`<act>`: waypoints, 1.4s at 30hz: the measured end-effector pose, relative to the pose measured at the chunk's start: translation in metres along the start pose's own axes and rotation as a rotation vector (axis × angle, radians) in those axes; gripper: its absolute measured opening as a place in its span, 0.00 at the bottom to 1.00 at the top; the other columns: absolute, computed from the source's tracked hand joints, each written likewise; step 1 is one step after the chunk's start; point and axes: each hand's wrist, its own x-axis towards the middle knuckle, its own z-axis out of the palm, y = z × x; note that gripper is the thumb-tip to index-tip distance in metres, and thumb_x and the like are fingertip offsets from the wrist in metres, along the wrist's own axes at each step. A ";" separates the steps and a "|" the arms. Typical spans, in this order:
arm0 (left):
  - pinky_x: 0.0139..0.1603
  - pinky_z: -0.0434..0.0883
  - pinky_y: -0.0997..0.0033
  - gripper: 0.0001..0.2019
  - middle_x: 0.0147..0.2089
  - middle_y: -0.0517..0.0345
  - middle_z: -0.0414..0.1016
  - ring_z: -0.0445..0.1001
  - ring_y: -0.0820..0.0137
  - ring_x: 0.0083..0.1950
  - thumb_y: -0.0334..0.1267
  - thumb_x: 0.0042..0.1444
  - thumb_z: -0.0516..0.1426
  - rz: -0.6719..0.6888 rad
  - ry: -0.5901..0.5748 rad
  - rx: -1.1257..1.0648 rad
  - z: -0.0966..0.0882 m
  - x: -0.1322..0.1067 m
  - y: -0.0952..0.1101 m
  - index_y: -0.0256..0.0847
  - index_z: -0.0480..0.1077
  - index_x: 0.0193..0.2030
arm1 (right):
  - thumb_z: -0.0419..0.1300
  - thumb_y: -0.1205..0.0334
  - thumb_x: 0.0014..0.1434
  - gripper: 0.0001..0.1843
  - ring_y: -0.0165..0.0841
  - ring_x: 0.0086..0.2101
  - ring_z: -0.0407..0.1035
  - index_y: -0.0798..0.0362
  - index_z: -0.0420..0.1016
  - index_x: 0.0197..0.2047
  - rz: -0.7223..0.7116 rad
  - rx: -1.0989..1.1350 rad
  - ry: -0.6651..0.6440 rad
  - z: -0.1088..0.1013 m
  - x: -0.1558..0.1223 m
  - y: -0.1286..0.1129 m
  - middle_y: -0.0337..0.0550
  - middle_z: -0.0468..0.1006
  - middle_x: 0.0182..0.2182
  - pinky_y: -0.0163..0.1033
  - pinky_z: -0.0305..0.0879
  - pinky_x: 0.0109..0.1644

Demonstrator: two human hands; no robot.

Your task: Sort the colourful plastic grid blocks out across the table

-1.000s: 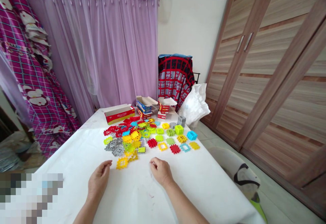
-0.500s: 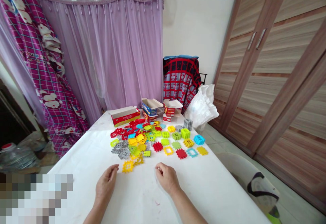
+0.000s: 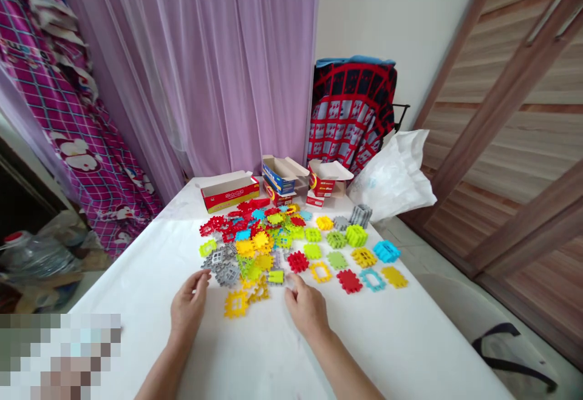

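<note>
My left hand (image 3: 189,303) is just above the white table, beside the grey plastic building pieces (image 3: 226,274) at the near left of a mixed pile. Its fingers are loosely extended and hold nothing. On the right, my right hand (image 3: 308,308) is half curled with thumb and forefinger apart, nothing visible between them. It is close to a small lime-green piece (image 3: 276,277). Between the hands lies a yellow window-frame piece (image 3: 236,304). Red pieces (image 3: 213,226) lie further back. To the right, pieces are set apart, including a red square (image 3: 349,281) and a blue frame (image 3: 372,280).
A red and yellow box (image 3: 230,194), a blue box (image 3: 279,176) and red boxes (image 3: 322,181) stand at the table's back edge. A white plastic bag (image 3: 394,172) is behind the right corner. Stacked green pieces (image 3: 356,236) and blue pieces (image 3: 387,251) sit near the right edge.
The view has tilted down and moved closer to the table. Both hands have reached forward toward the pile, and the right hand's fingers have loosened. The pieces lie as before.
</note>
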 end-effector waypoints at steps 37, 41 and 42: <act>0.38 0.73 0.65 0.15 0.32 0.60 0.81 0.78 0.63 0.34 0.55 0.43 0.59 0.113 -0.049 0.006 0.018 0.067 0.021 0.49 0.78 0.32 | 0.49 0.61 0.62 0.17 0.35 0.26 0.77 0.47 0.79 0.39 -0.194 0.257 0.309 0.036 0.015 0.011 0.40 0.82 0.25 0.32 0.64 0.30; 0.42 0.72 0.63 0.16 0.37 0.57 0.82 0.78 0.60 0.39 0.54 0.45 0.56 0.057 0.058 0.007 0.017 0.078 0.012 0.48 0.77 0.33 | 0.49 0.59 0.62 0.16 0.34 0.25 0.77 0.46 0.79 0.38 -0.228 0.310 0.301 0.044 0.015 0.016 0.39 0.82 0.25 0.31 0.65 0.29; 0.42 0.72 0.62 0.17 0.37 0.55 0.82 0.78 0.59 0.39 0.54 0.46 0.56 0.027 0.091 0.001 0.016 0.079 0.007 0.47 0.77 0.34 | 0.49 0.58 0.62 0.16 0.34 0.25 0.76 0.45 0.79 0.38 -0.231 0.324 0.308 0.047 0.015 0.018 0.39 0.82 0.25 0.31 0.65 0.29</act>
